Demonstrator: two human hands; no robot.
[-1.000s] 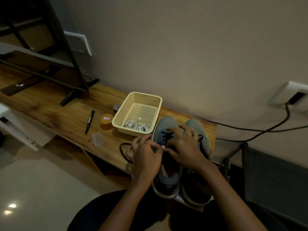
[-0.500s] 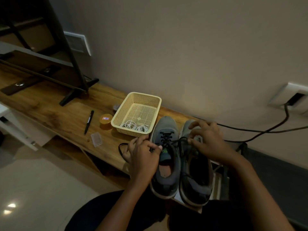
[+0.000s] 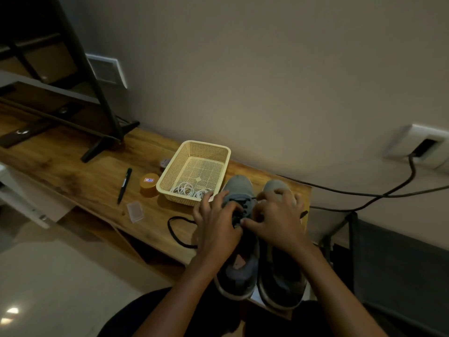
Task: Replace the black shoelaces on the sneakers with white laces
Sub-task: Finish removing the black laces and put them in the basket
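Observation:
Two grey sneakers stand side by side at the near right end of the wooden shelf: the left sneaker (image 3: pixel 239 268) and the right sneaker (image 3: pixel 281 283). Both hands rest over the left sneaker's lacing. My left hand (image 3: pixel 216 227) pinches the black lace (image 3: pixel 243 203) at the eyelets. My right hand (image 3: pixel 277 220) meets it, thumb and forefinger closed on the same lace. A loose loop of black lace (image 3: pixel 175 233) trails onto the wood at the left. White laces (image 3: pixel 187 190) lie coiled in a cream basket (image 3: pixel 170 173).
Left of the basket sit an orange round tin (image 3: pixel 149 184), a black pen (image 3: pixel 124 186) and a small clear plastic case (image 3: pixel 135 211). A black stand leg (image 3: pixel 104 144) rests further left. Dark cables (image 3: pixel 364 195) run from a wall socket (image 3: pixel 422 147).
My right hand, which had pulled the lace out to the right over the right sneaker, has come back to the left sneaker's eyelets beside my left hand.

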